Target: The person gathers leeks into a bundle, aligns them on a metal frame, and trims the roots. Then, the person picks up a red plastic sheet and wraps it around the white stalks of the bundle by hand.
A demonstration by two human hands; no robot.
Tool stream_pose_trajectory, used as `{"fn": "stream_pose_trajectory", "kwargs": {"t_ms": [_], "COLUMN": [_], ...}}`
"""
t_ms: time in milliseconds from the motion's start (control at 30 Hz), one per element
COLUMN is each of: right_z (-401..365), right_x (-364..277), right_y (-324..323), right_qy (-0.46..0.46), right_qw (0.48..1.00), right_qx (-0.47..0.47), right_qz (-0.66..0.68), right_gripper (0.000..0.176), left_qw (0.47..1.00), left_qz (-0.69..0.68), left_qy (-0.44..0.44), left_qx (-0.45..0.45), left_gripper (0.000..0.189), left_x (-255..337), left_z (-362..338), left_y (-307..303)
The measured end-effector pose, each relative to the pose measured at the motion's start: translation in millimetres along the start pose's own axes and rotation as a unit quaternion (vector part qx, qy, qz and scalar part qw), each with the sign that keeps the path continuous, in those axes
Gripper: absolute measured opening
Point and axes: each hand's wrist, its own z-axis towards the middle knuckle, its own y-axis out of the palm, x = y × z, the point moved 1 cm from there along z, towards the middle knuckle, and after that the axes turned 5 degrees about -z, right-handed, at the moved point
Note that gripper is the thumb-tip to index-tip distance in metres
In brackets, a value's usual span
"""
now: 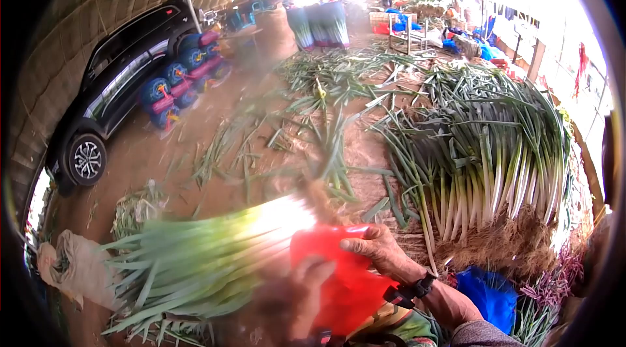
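Observation:
My right hand (378, 250), with a black band at the wrist, pinches the edge of a red plastic sheet (342, 288) between thumb and fingers. Close to the sheet's left side is my left hand (310, 285), its fingers smeared by motion. A large bunch of trimmed green onions (215, 252) lies to the left, leaves pointing left and white ends against the red plastic. The bunch is partly blurred, and my left forearm hides some of its lower side.
A big pile of green onions (489, 158) with roots on lies at the right, above a blue plastic bag (486, 298). Loose leaves (241, 151) litter the ground ahead. A black car (124, 73) stands at the left, near wrapped blue rolls (176, 80). A sack (274, 34) stands farther back.

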Motion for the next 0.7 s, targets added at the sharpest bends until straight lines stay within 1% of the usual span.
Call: {"fn": "stream_pose_trajectory", "kwargs": {"t_ms": [67, 100, 133, 200, 233, 267, 300, 333, 367, 433, 467, 500, 533, 567, 600, 633, 667, 700], "right_z": [-4, -5, -1, 1, 1, 3, 7, 13, 16, 16, 16, 12, 6, 5, 5, 5, 3, 3], "right_x": [-15, -21, -12, -21, -25, -20, -12, -3, 2, -4, -8, -13, -28, -31, -32, -34, -39, -39], "right_y": [-9, -12, -14, -20, -23, -28, -31, -30, -27, -9, 1, 9, 16, 19, 21, 23, 23, 19], "right_qy": [0.044, 0.066, -0.053, -0.091, -0.109, -0.108, -0.101, -0.094, -0.085, -0.145, -0.171, -0.198, -0.185, -0.21, -0.234, -0.259, -0.265, -0.269], "right_qw": [0.998, 0.996, 0.995, 0.993, 0.992, 0.993, 0.992, 0.99, 0.987, 0.968, 0.955, 0.94, 0.93, 0.921, 0.912, 0.902, 0.896, 0.892], "right_qx": [0.04, 0.059, 0.058, 0.065, 0.069, 0.053, 0.051, 0.047, 0.043, 0.025, 0.02, 0.015, -0.002, -0.02, -0.04, -0.062, -0.069, -0.081], "right_qz": [0.003, 0.005, 0.068, 0.033, 0.015, -0.016, -0.054, -0.092, -0.131, -0.203, -0.241, -0.279, -0.319, -0.326, -0.334, -0.34, -0.351, -0.355], "right_gripper": [0.037, 0.033, 0.028, 0.029, 0.03, 0.026, 0.026, 0.026, 0.025, 0.02, 0.019, 0.018, 0.014, 0.015, 0.015, 0.015, 0.014, 0.014], "left_qw": [0.985, 0.986, 0.985, 0.975, 0.975, 0.989, 0.991, 0.986, 0.974, 0.938, 0.925, 0.906, 0.884, 0.86, 0.857, 0.878, 0.895, 0.909], "left_qz": [0.05, 0.011, -0.029, -0.208, -0.21, -0.109, -0.007, 0.079, 0.129, 0.226, 0.252, 0.297, 0.343, 0.388, 0.385, 0.328, 0.271, 0.214], "left_qy": [0.155, 0.14, 0.126, 0.064, 0.058, 0.084, 0.111, 0.137, 0.176, 0.253, 0.279, 0.297, 0.314, 0.33, 0.325, 0.332, 0.338, 0.344], "left_qx": [0.062, 0.087, 0.113, 0.052, 0.05, 0.062, 0.073, 0.052, 0.056, 0.066, 0.05, 0.046, 0.042, 0.041, 0.104, 0.103, 0.102, 0.1], "left_gripper": [0.006, 0.007, 0.008, 0.009, 0.01, 0.012, 0.014, 0.03, 0.04, 0.059, 0.078, 0.077, 0.076, 0.075, 0.061, 0.055, 0.05, 0.044], "left_x": [-39, -31, -24, -8, 2, -1, -5, -9, -4, 17, 37, 42, 46, 51, 59, 52, 39, 41], "left_z": [13, 12, 11, 10, 5, 6, 9, 15, 16, 15, 7, 10, 12, 15, 15, 24, 41, 48], "left_y": [-37, -40, -43, -52, -48, -50, -55, -57, -52, -29, -14, -10, -8, -6, 7, -1, -13, -21]}}
